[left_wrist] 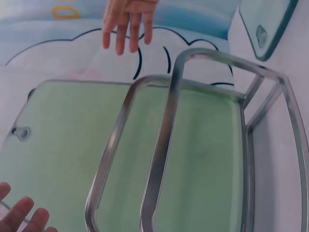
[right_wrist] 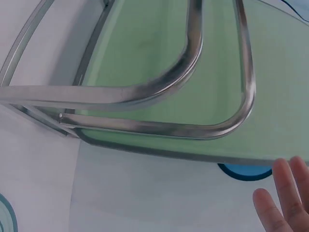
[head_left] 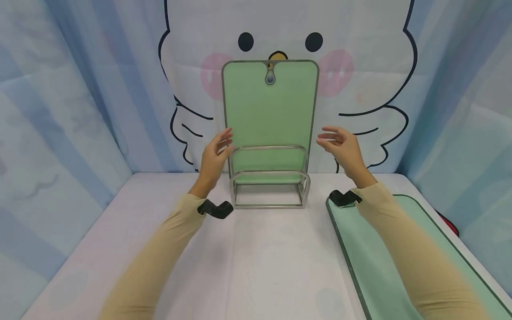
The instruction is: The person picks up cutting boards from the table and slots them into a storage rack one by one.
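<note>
One board (head_left: pixel 268 118) upright at a rack (head_left: pixel 270 171), between a left hand (head_left: pixel 213 158) and a right hand (head_left: pixel 346 147)

The green board stands on end near the back of the surface (head_left: pixel 276 258), behind both raised metal hoops of the rack. A grey border runs round it, and a teardrop-shaped hole (head_left: pixel 270 78) sits at its top middle. Both hands are raised with their fingers loosely extended and holding nothing. The left hand's fingertips overlap the board's left edge in the head view; whether they touch it cannot be told. The right hand is apart from the board, just off its right edge.

The surface wears a white cover with a few faint, pale round prints. On its right side a second board (head_left: pixel 364 249), light green with a darker rim, lies flat, partly hidden by the right sleeve (head_left: pixel 412 253). At the far right edge a bit of a red and black item (head_left: pixel 448 223) shows, too little to name.

Pale blue and white curtains (head_left: pixel 60 111) close in the left, back and right. The back one carries a large white bird print (head_left: pixel 280 22) with two black eyes, pink cheeks, a yellow beak and thick black outlines; the upright board covers part of it. Both sleeves are tan, the left sleeve (head_left: pixel 160 258) reaching in over the surface, and each wrist bears a black device (head_left: pixel 218 210).
</note>
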The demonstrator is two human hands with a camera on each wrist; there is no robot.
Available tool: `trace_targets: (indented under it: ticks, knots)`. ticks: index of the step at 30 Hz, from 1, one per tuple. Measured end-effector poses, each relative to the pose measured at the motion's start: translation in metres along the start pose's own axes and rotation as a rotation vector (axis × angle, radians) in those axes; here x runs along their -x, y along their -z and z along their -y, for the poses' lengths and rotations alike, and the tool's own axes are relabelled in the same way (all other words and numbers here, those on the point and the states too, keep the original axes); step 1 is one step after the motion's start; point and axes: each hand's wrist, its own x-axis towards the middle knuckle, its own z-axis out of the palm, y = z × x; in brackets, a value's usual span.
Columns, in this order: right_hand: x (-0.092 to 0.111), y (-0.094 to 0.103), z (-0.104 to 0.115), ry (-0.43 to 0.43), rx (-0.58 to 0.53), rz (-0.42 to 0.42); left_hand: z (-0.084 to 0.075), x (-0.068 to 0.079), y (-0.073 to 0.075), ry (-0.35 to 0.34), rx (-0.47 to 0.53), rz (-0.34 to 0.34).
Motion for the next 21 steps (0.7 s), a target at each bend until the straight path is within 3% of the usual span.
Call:
trace_targets:
  ticks: [4,9,15,21]
  knots:
    - [0.018,0.004,0.002,0.032,0.058,0.056,-0.002,0.018,-0.015,-0.084,-0.061,0.015]
    - [0.036,0.007,-0.004,0.053,0.140,0.116,0.000,0.042,-0.039,-0.126,-0.173,0.049]
    - [0.053,0.011,-0.018,0.033,0.204,0.207,0.008,0.067,-0.066,-0.076,-0.243,0.110]
    - [0.067,0.015,-0.032,-0.002,0.251,0.224,0.015,0.085,-0.087,0.009,-0.301,0.178]
